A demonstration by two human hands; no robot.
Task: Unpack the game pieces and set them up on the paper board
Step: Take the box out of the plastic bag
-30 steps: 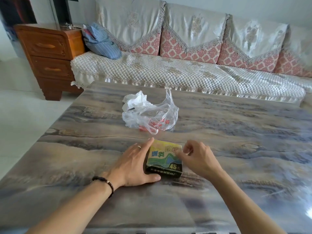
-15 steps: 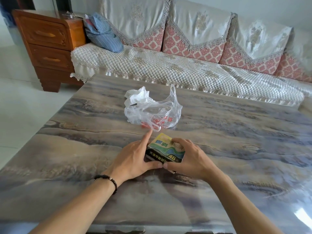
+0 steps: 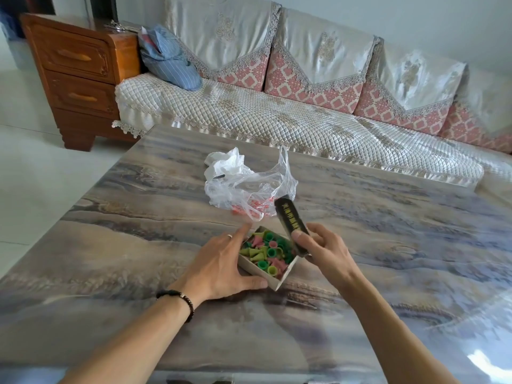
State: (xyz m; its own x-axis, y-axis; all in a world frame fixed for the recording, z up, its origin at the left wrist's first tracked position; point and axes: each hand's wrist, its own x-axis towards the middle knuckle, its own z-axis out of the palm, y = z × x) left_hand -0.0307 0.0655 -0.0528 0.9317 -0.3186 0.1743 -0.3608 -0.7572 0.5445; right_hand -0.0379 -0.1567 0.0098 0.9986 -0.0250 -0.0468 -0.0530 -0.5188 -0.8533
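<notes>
Opened since the earlier frame, the box [image 3: 266, 270] sits near centre on the counter [image 3: 110, 245], its lid [image 3: 291, 223] raised. Right hand [image 3: 324, 253] pinches the lid; left hand [image 3: 221, 261] grips the box's left side. Coloured game pieces [image 3: 266, 252] fill it. Plastic bag [image 3: 243, 187] lies just beyond.

A marble-patterned table [image 3: 388, 245] carries a crumpled clear plastic bag [image 3: 246, 187]. Beyond the table's far edge stands a quilted sofa [image 3: 277, 120] with a blue striped bundle [image 3: 169, 62]. Beyond the table's far-left corner: a wooden drawer cabinet [image 3: 77, 76].
</notes>
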